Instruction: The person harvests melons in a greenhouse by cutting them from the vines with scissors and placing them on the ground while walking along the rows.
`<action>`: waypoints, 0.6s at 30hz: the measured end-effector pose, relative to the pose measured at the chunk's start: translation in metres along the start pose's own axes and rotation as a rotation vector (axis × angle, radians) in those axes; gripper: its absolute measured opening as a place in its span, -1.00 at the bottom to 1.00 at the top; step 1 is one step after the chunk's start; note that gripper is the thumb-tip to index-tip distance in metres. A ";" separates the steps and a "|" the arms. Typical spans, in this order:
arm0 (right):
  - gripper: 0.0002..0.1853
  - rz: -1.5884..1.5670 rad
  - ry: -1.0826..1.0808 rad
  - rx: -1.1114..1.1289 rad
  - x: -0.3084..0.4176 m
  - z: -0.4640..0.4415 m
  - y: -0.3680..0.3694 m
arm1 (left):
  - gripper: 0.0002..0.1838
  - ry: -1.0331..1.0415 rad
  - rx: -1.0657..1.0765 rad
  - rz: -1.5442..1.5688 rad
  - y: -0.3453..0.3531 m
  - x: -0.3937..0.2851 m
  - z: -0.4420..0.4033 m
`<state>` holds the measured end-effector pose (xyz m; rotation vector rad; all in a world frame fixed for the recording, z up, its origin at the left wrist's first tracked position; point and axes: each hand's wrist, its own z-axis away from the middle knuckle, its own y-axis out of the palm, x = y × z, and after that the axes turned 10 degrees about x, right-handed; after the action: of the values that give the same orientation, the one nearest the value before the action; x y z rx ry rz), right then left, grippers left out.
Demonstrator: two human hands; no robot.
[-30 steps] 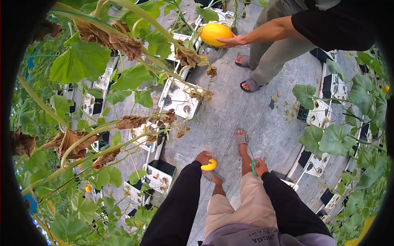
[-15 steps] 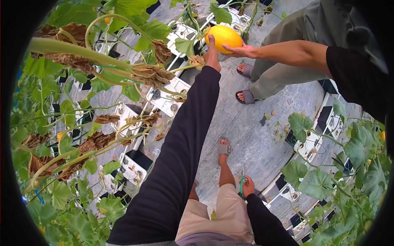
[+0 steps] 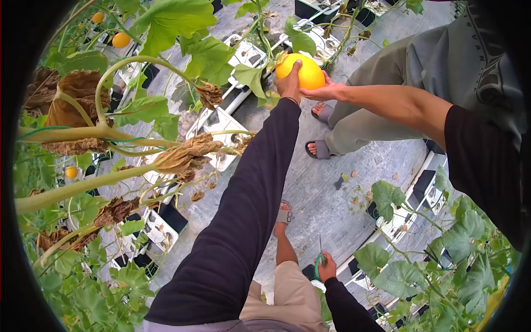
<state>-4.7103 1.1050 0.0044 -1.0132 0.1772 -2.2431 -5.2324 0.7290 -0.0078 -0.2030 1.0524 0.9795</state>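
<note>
A ripe yellow melon [image 3: 310,73] is at the upper middle of the head view, beside a vine with green leaves. My left hand [image 3: 288,87], at the end of an outstretched dark sleeve, is closed round the melon's near left side, thumb lying up over it. Another person's hand [image 3: 329,89] supports the same melon from the right, palm beneath. Low in the view, my right hand [image 3: 327,268] grips the green handles of scissors [image 3: 319,259]; their thin blades point away from me. Part of the handles is hidden by my fingers.
Thick vine stems [image 3: 83,133] with withered leaves [image 3: 191,154] cross the left side. White planter boxes [image 3: 220,133] line both sides of the grey floor covering [image 3: 326,205]. The other person's sandalled feet [image 3: 319,148] stand near the melon. More leafy vines [image 3: 426,254] grow at right.
My left hand has wrapped further round the melon, its thumb now over the top. The view has shifted, bringing the stems at left closer. My right hand still holds the scissors.
</note>
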 end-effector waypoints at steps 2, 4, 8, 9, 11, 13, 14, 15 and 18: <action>-0.52 0.124 -0.199 -0.041 0.039 -0.022 -0.010 | -0.17 0.112 0.104 0.063 -0.022 -0.012 0.025; -0.50 0.180 -0.427 -0.073 0.107 -0.050 -0.022 | -0.24 0.070 0.138 0.132 -0.050 -0.012 0.025; -0.50 0.101 -0.711 -0.032 0.256 -0.121 -0.031 | -0.40 0.110 0.331 0.280 -0.103 -0.022 0.044; -0.48 0.091 -0.859 -0.077 0.297 -0.146 -0.028 | -0.40 0.135 0.355 0.302 -0.113 -0.022 0.044; -0.53 0.040 -0.793 -0.028 0.367 -0.195 -0.021 | -0.41 0.159 0.405 0.332 -0.132 -0.026 0.049; -0.58 0.085 -0.863 -0.136 0.424 -0.258 -0.010 | -0.41 0.143 0.424 0.337 -0.145 -0.029 0.050; -0.57 0.151 -0.809 -0.146 0.443 -0.298 -0.004 | -0.41 0.134 0.449 0.343 -0.151 -0.031 0.052; -0.55 0.238 -0.728 -0.132 0.467 -0.324 -0.003 | -0.41 0.144 0.451 0.339 -0.155 -0.033 0.053; -0.46 0.522 -0.625 0.189 0.528 -0.406 -0.001 | -0.41 0.113 0.438 0.355 -0.170 -0.035 0.053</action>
<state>-5.2529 0.7217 0.0517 -1.3282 -0.0442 -1.3786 -5.0745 0.6397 -0.0016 0.3018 1.4093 1.0325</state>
